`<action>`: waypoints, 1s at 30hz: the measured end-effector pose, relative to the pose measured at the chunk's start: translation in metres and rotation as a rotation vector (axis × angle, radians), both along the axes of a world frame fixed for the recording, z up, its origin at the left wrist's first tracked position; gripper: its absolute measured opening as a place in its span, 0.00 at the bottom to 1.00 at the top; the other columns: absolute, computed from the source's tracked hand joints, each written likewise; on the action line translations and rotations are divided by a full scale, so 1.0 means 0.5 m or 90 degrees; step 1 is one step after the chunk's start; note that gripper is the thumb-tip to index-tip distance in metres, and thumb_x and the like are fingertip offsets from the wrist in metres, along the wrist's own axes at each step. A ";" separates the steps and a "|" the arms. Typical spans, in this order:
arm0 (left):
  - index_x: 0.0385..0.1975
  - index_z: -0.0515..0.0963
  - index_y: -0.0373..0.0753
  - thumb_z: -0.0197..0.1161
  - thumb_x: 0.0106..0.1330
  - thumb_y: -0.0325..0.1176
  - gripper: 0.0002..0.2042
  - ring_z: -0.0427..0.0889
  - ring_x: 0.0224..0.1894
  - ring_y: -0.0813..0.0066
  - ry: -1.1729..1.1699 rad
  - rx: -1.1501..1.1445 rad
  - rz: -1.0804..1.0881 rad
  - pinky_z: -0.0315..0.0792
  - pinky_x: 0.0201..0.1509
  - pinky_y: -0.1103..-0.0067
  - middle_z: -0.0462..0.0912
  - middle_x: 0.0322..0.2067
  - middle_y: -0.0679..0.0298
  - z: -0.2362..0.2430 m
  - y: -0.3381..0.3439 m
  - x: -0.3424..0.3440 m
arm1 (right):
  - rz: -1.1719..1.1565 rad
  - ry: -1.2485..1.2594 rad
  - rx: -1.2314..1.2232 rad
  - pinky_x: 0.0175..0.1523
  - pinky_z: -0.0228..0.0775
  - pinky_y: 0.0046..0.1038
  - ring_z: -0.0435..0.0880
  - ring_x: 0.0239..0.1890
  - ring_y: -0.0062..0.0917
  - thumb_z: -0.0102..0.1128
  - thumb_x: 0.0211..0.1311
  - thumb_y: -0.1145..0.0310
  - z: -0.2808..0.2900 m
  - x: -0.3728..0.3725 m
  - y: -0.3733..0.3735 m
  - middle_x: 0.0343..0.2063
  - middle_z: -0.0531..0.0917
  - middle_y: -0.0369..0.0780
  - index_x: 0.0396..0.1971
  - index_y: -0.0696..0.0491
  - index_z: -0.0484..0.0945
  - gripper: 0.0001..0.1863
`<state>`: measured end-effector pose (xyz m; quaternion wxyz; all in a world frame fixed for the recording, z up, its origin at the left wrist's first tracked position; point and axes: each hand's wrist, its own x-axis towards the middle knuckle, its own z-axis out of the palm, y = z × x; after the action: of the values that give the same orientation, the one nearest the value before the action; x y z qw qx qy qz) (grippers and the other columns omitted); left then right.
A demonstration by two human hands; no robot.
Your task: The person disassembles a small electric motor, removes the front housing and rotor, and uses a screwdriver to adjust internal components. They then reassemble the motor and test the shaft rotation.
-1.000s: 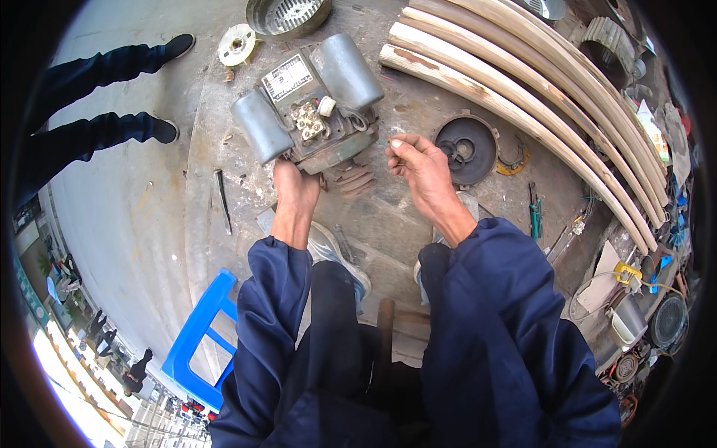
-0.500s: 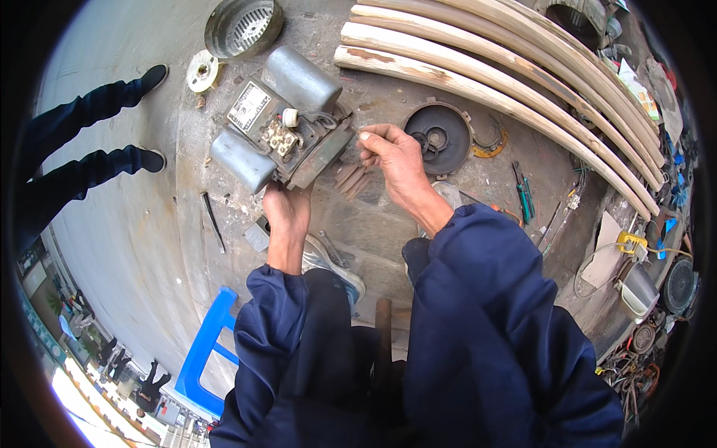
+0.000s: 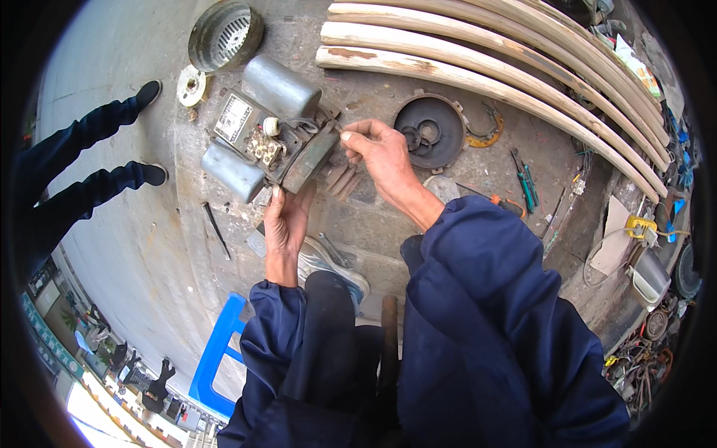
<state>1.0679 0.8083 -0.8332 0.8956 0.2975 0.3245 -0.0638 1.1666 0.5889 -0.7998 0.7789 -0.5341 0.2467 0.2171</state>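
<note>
An electric motor (image 3: 308,161) sits tilted on the ground in front of me, with two grey rounded covers (image 3: 282,84) on it. Between them are a label plate (image 3: 234,118), an exposed terminal block (image 3: 267,148) with wires, and a small white cap (image 3: 271,126). My left hand (image 3: 286,221) grips the motor's near lower edge, thumb up and fingers partly hidden beneath. At the motor's right corner, my right hand (image 3: 385,158) is closed in a pinch between thumb and forefinger. Whatever it pinches is too small to make out. A dark round end cover (image 3: 449,149) lies just right of that hand.
Long wooden poles (image 3: 418,68) lie across the far right. A slotted metal cover (image 3: 213,56) and white disc (image 3: 192,86) lie far left. Green-handled pliers (image 3: 530,188) and an orange-handled screwdriver (image 3: 509,204) are at right. A person's legs (image 3: 89,119) stand left; a blue stool (image 3: 214,358) is near.
The view has shifted slightly. My left thumb now shows on the motor's near edge. My right hand stays pinched at the same corner.
</note>
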 end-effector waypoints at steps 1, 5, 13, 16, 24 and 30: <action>0.66 0.66 0.30 0.70 0.68 0.38 0.31 0.62 0.73 0.44 -0.004 0.002 -0.002 0.52 0.81 0.52 0.65 0.68 0.40 -0.003 0.000 0.000 | 0.007 0.007 -0.003 0.38 0.74 0.22 0.80 0.31 0.16 0.66 0.66 0.72 0.002 -0.001 0.000 0.31 0.85 0.36 0.40 0.60 0.83 0.08; 0.67 0.65 0.29 0.69 0.69 0.39 0.32 0.63 0.73 0.45 0.005 0.031 -0.004 0.53 0.81 0.54 0.65 0.69 0.41 0.002 -0.010 0.005 | -0.003 0.022 -0.004 0.39 0.74 0.23 0.80 0.32 0.17 0.66 0.66 0.72 0.001 -0.005 0.001 0.31 0.85 0.37 0.41 0.61 0.83 0.09; 0.65 0.69 0.30 0.70 0.69 0.39 0.30 0.67 0.71 0.53 0.001 0.022 0.007 0.53 0.81 0.53 0.72 0.66 0.48 -0.001 -0.007 0.001 | -0.052 0.021 0.062 0.34 0.72 0.20 0.79 0.28 0.15 0.67 0.64 0.74 0.002 -0.006 0.012 0.29 0.85 0.35 0.40 0.60 0.84 0.08; 0.64 0.70 0.30 0.70 0.69 0.38 0.29 0.69 0.71 0.56 -0.003 0.013 0.006 0.53 0.81 0.52 0.75 0.65 0.51 -0.002 -0.006 0.001 | -0.065 0.013 0.056 0.33 0.71 0.20 0.77 0.27 0.15 0.67 0.63 0.75 -0.002 -0.001 0.022 0.28 0.84 0.34 0.39 0.59 0.84 0.07; 0.66 0.66 0.28 0.69 0.69 0.35 0.31 0.64 0.72 0.45 0.004 0.020 0.024 0.54 0.81 0.54 0.67 0.68 0.41 -0.004 -0.007 0.000 | -0.025 -0.026 -0.005 0.32 0.69 0.20 0.76 0.27 0.13 0.72 0.61 0.73 -0.022 0.009 0.024 0.26 0.84 0.33 0.38 0.58 0.85 0.08; 0.66 0.66 0.28 0.69 0.69 0.34 0.29 0.63 0.73 0.45 -0.008 0.001 0.022 0.54 0.81 0.54 0.67 0.68 0.42 -0.001 -0.006 0.000 | 0.001 -0.050 -0.062 0.35 0.71 0.21 0.78 0.29 0.15 0.73 0.61 0.71 -0.037 0.010 0.021 0.27 0.85 0.34 0.39 0.58 0.85 0.10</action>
<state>1.0681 0.8052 -0.8335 0.8982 0.2933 0.3241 -0.0462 1.1716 0.5996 -0.8181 0.7607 -0.5798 0.2263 0.1842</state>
